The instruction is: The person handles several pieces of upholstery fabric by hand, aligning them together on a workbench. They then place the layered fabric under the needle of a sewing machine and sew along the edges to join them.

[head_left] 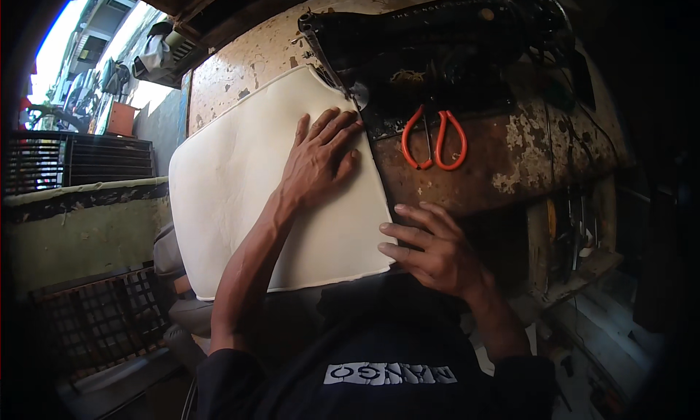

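Observation:
A large cream-coloured padded panel (226, 187) with a piped edge lies over the worn table, its far corner reaching the needle end of a black sewing machine (415, 37). My left hand (321, 154) rests flat on the panel, fingers stretched toward its right edge just below the presser foot. At the panel's near right edge is my right hand (437, 249), its fingers apart and the tips touching the border. Whether the right thumb lies under the edge is hidden. Scissors with red handles (440, 139) lie right of the panel, in front of the machine.
The table (474, 176) has peeling, stained paint. The machine's handwheel (541, 19) stands at the far right. Below the table's right side, a wooden rack (576, 274) holds several tools. On the left are a low green wall (87, 238) and a dark slatted grate (102, 321).

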`<state>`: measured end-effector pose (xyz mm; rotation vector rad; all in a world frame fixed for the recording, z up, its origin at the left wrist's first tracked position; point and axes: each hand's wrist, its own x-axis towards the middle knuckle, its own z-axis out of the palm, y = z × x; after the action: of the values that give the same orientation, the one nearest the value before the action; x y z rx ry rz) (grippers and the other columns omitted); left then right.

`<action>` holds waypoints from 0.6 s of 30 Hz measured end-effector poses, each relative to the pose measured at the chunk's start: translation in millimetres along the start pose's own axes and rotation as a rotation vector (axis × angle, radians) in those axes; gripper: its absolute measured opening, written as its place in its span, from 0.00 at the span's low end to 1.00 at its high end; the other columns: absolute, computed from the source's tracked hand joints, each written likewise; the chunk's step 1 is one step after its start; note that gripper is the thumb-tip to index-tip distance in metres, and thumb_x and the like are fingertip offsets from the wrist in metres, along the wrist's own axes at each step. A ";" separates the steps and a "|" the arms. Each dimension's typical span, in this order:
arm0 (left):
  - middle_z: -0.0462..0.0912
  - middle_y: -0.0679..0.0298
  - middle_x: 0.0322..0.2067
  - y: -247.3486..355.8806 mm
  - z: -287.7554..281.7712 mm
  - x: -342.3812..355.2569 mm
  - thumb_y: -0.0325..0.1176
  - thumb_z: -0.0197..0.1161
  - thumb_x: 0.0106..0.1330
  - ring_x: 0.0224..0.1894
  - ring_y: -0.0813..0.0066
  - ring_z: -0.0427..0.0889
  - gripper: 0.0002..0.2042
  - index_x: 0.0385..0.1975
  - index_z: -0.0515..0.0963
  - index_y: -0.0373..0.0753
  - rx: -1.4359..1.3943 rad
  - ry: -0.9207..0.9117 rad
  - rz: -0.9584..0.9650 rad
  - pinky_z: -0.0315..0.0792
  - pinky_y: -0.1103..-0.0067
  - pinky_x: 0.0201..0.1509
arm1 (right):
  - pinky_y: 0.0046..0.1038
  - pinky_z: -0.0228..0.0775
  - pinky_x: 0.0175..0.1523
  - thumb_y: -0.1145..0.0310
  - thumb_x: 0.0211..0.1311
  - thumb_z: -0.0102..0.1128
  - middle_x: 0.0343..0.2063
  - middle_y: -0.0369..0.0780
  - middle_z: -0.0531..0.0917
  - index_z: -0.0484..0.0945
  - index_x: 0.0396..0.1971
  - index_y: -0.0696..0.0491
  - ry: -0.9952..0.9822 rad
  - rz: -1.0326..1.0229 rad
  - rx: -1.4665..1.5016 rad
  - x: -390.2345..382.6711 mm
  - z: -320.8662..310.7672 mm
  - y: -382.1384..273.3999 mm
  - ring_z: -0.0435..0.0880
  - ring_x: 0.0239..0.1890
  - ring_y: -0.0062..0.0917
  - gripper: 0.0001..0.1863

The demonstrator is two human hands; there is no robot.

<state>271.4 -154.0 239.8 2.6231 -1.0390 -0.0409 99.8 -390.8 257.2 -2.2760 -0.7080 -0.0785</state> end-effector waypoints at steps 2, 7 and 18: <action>0.69 0.57 0.69 -1.4 -2.4 5.3 0.34 0.56 0.68 0.76 0.55 0.59 0.26 0.68 0.69 0.44 0.015 0.022 0.015 0.43 0.50 0.79 | 0.44 0.66 0.69 0.71 0.55 0.71 0.53 0.34 0.85 0.88 0.44 0.45 0.081 -0.061 -0.021 4.8 3.3 -1.4 0.77 0.64 0.31 0.15; 0.68 0.57 0.70 -3.3 -4.2 4.0 0.36 0.53 0.69 0.77 0.57 0.58 0.27 0.70 0.66 0.44 -0.066 0.024 -0.057 0.41 0.54 0.81 | 0.41 0.74 0.64 0.76 0.49 0.73 0.44 0.36 0.88 0.88 0.41 0.51 0.224 -0.166 0.039 11.4 8.3 -7.6 0.85 0.53 0.28 0.16; 0.68 0.58 0.70 -0.3 -8.6 4.6 0.38 0.56 0.68 0.77 0.58 0.58 0.27 0.68 0.69 0.45 -0.009 -0.030 -0.033 0.41 0.53 0.81 | 0.42 0.73 0.65 0.76 0.55 0.70 0.45 0.37 0.88 0.86 0.43 0.54 0.213 -0.077 0.067 -7.4 26.4 -6.9 0.85 0.50 0.28 0.14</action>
<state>276.2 -154.4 248.3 2.6388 -1.0035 -0.0928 86.0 -372.5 240.6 -2.1376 -0.6747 -0.3239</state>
